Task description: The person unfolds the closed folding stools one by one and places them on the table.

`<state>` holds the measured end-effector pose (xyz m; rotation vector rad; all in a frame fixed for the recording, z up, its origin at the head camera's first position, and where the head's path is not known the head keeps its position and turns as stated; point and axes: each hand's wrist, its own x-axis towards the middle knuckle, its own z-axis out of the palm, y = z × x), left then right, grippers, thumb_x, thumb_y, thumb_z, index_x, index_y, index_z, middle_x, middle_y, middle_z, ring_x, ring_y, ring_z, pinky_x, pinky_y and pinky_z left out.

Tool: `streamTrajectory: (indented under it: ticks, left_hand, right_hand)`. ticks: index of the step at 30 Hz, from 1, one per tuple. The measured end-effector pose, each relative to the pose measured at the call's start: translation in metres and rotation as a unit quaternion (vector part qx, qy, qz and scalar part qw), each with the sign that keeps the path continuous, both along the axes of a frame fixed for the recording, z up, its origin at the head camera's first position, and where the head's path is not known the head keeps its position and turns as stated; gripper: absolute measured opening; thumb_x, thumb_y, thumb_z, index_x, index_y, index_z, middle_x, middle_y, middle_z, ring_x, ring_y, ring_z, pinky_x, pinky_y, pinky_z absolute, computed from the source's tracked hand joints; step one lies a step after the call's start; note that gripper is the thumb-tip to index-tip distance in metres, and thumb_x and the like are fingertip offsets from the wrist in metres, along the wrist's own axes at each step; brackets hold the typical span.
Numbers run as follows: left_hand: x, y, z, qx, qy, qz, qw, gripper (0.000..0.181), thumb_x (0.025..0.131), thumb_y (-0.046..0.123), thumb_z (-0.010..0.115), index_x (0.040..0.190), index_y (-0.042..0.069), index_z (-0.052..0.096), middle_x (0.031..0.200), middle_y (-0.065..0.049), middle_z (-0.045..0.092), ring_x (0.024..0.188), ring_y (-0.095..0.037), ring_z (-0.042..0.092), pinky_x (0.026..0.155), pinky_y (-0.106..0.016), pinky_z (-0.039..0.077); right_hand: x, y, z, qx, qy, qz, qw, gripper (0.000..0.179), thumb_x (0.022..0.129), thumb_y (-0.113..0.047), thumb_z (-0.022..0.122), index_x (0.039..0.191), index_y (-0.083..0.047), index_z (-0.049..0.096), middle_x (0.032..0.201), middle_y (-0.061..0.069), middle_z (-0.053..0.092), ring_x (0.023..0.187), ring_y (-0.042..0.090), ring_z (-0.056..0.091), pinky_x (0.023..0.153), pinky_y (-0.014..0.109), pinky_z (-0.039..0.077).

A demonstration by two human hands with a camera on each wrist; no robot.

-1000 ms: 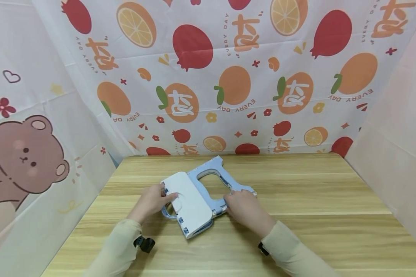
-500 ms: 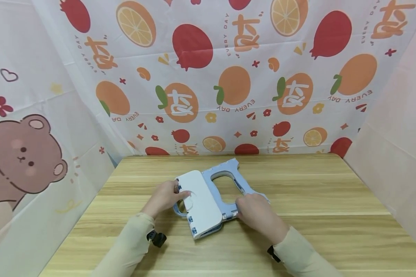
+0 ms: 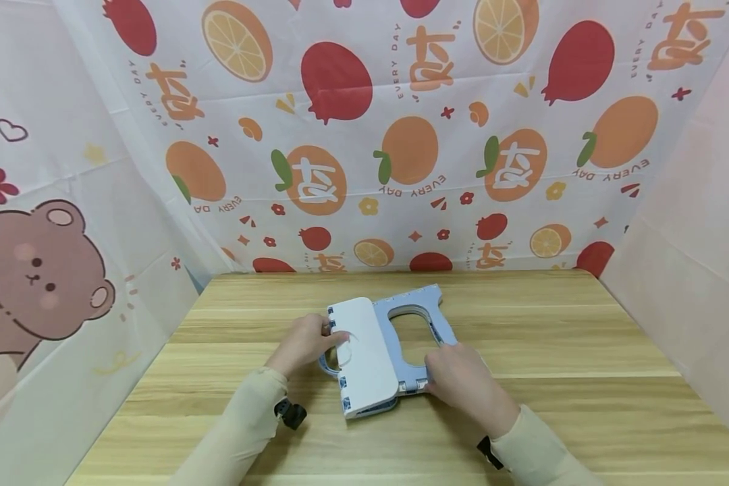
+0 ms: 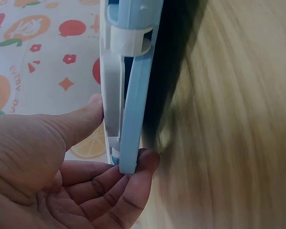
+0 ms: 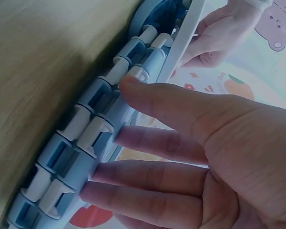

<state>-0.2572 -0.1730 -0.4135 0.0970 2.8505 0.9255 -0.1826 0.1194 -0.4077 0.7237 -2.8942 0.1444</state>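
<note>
We see a blue-and-white folding stool [image 3: 364,364] lying partly folded near the middle of the table [image 3: 553,351], between both hands. Our left hand [image 3: 304,344] pinches its outer edge—thumb against the white panel, fingertips under the blue part. Our right hand [image 3: 470,388] has a light hold at the opposite end, thumb on the hinge row [image 5: 78,167], fingers fairly straight against the frame's other side.

The likeliest mishap, we judge, is a nipped fingertip: the hinges could swing if either hold slips, and the gap between panel and blue part is narrow. Uneven pulling might also skid or twist the stool on the smooth-looking tabletop.

The cloth backdrop [image 3: 364,169] repeats "EVERY DAY", seemingly upside down; we cannot read its bigger characters with confidence. We make out no brand on the stool.
</note>
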Motion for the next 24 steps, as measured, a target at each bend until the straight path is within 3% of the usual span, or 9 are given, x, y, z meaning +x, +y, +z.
streamTrajectory:
  ticks: [5, 10, 16, 20, 24]
  left_hand:
    - [-0.004, 0.007, -0.001, 0.007, -0.002, -0.007, 0.9999, 0.036, 0.1, 0.038, 0.078, 0.084, 0.008, 0.066, 0.071, -0.002, 0.048, 0.067, -0.018, 0.05, 0.06, -0.028, 0.037]
    - [-0.006, 0.014, -0.001, 0.014, -0.002, -0.015, 0.9998, 0.033, 0.099, 0.038, 0.079, 0.087, 0.009, 0.069, 0.072, -0.002, 0.051, 0.068, -0.019, 0.051, 0.06, -0.028, 0.038]
    - [-0.01, 0.022, -0.004, 0.02, -0.001, -0.026, 0.9995, 0.032, 0.099, 0.039, 0.079, 0.086, 0.012, 0.068, 0.07, 0.001, 0.048, 0.065, -0.016, 0.047, 0.058, -0.028, 0.036]
    - [-0.011, 0.025, -0.006, 0.03, 0.001, -0.036, 0.9989, 0.03, 0.099, 0.037, 0.079, 0.087, 0.011, 0.07, 0.07, -0.001, 0.051, 0.065, -0.016, 0.048, 0.058, -0.028, 0.037]
    - [-0.009, 0.023, -0.008, 0.03, 0.007, -0.036, 0.9989, 0.03, 0.1, 0.039, 0.078, 0.101, 0.009, 0.075, 0.085, -0.004, 0.065, 0.076, -0.018, 0.056, 0.063, -0.028, 0.045]
  right_hand:
    - [0.007, 0.002, 0.001, 0.003, 0.012, 0.0, 0.9999, 0.038, 0.074, -0.026, 0.099, 0.062, -0.013, 0.066, 0.056, -0.007, 0.054, 0.054, 0.009, 0.042, 0.048, 0.029, 0.045]
    - [0.018, 0.001, -0.002, 0.016, 0.046, -0.028, 0.9984, 0.041, 0.073, -0.029, 0.1, 0.06, -0.012, 0.064, 0.056, -0.004, 0.056, 0.053, 0.011, 0.045, 0.047, 0.034, 0.048]
    - [0.027, 0.002, -0.009, 0.027, 0.083, -0.044, 0.9952, 0.048, 0.071, -0.032, 0.1, 0.055, -0.015, 0.058, 0.052, -0.007, 0.049, 0.051, 0.011, 0.04, 0.045, 0.033, 0.043]
    - [0.031, 0.005, -0.008, 0.031, 0.081, -0.05, 0.995, 0.05, 0.071, -0.032, 0.099, 0.052, -0.018, 0.055, 0.051, -0.008, 0.046, 0.052, 0.011, 0.039, 0.045, 0.032, 0.042]
    - [0.033, 0.009, -0.004, 0.039, 0.061, -0.066, 0.9951, 0.046, 0.075, -0.037, 0.098, 0.056, -0.016, 0.061, 0.054, -0.006, 0.05, 0.052, 0.013, 0.043, 0.046, 0.032, 0.043]
